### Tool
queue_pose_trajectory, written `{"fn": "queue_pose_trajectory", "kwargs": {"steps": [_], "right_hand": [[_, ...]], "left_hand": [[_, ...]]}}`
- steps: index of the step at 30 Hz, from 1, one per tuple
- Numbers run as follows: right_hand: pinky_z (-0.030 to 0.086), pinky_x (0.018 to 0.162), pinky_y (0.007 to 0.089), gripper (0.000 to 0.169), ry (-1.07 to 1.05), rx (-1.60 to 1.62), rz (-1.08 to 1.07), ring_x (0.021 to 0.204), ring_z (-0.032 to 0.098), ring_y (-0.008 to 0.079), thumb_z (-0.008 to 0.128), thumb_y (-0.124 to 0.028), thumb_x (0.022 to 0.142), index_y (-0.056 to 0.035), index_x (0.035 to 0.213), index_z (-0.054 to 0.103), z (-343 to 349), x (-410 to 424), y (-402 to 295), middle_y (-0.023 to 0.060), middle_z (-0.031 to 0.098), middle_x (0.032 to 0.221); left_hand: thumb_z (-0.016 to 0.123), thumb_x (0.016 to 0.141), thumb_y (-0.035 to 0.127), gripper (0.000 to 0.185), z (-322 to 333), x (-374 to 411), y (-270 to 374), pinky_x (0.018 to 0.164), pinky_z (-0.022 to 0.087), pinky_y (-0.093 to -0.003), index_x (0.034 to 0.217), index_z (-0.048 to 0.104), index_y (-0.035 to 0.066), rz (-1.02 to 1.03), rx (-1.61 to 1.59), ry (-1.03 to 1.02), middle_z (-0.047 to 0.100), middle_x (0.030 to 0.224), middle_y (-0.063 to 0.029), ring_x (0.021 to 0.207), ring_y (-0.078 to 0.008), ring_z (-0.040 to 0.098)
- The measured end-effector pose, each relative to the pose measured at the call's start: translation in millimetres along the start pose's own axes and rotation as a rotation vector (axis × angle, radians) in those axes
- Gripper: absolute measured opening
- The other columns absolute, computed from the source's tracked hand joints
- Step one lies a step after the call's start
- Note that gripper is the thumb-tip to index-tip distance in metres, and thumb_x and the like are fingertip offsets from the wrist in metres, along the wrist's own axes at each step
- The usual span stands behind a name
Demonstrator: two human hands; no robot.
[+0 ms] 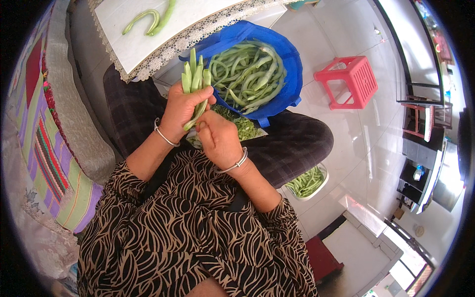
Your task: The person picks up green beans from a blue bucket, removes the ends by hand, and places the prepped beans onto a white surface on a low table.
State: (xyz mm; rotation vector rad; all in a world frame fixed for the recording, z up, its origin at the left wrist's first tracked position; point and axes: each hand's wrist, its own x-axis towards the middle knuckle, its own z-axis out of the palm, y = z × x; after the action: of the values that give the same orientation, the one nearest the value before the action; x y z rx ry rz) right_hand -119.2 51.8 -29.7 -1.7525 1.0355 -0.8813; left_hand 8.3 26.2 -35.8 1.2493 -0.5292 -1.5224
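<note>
Several green bean pieces [192,76] stick up out of my left hand [183,105], which is closed around them. One longer bean [194,119] slants down from that bunch, and the fingers of my right hand [220,138] pinch at its lower end. Just beyond my hands, a blue fabric bag [295,70] stands wide at the top, filled with long whole green beans [256,74]. Under my hands, between my knees, lies a heap of green scraps [243,126], partly hidden by my wrists and the bag.
A table with a lace-edged cloth [122,52] holds curved beans [148,22] at the upper left. A white container [323,182] of bean pieces [306,182] sits beside my right knee. A pink plastic stool [350,82] stands on the tiled floor. A sofa with a striped cover [59,163] is at left.
</note>
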Motion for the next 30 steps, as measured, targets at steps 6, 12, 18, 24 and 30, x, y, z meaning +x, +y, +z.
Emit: {"fn": "queue_pose_trajectory", "kwargs": {"steps": [6,12,18,24,30], "right_hand": [[0.046,0.056,0.0442,0.016,0.007,-0.143,0.121,0.062,0.057,0.0392,0.055,-0.016,0.083,-0.0018,0.077,0.056,-28,-8,27,0.019,0.058,0.067],[0.046,0.057,0.0432,0.026,-0.346,-0.311,0.303,0.063,0.058,0.0376,0.061,-0.026,0.082,-0.0015,0.074,0.06,-59,-30,34,0.0196,0.058,0.067],[0.049,0.06,0.0373,0.01,0.209,-0.312,0.344,0.067,0.062,0.0337,0.061,-0.008,0.077,-0.0005,0.084,0.061,-100,-2,61,0.0174,0.062,0.071],[0.048,0.065,0.047,0.009,0.106,-0.83,0.432,0.074,0.061,0.0405,0.058,-0.009,0.077,-0.0009,0.08,0.055,-95,39,89,0.022,0.062,0.077],[0.048,0.061,0.0456,0.008,0.28,-0.675,0.014,0.068,0.059,0.0366,0.057,-0.008,0.078,-0.0064,0.085,0.06,-66,72,92,0.0172,0.059,0.078]], "left_hand": [[0.066,0.08,0.011,0.014,-12,2,13,0.048,0.042,-0.0244,0.09,0.059,0.004,-0.113,-0.132,-0.142,0.061,0.07,-0.0082,0.054,-0.0137,0.055],[0.065,0.077,0.008,0.021,-14,6,21,0.051,0.042,-0.0257,0.096,0.059,-0.001,-0.044,-0.157,-0.224,0.059,0.07,-0.0093,0.057,-0.016,0.055],[0.065,0.074,0.001,0.02,-10,4,24,0.051,0.043,-0.0263,0.092,0.06,-0.002,-0.073,-0.141,-0.279,0.058,0.071,-0.0093,0.057,-0.0164,0.056],[0.066,0.072,-0.002,0.016,-8,7,23,0.048,0.042,-0.0259,0.087,0.06,-0.002,-0.045,-0.152,-0.269,0.058,0.069,-0.0079,0.054,-0.0157,0.056],[0.066,0.071,-0.002,0.018,-21,4,28,0.05,0.046,-0.0271,0.088,0.06,-0.002,-0.08,-0.153,-0.189,0.06,0.071,-0.0101,0.055,-0.0169,0.058]]}}
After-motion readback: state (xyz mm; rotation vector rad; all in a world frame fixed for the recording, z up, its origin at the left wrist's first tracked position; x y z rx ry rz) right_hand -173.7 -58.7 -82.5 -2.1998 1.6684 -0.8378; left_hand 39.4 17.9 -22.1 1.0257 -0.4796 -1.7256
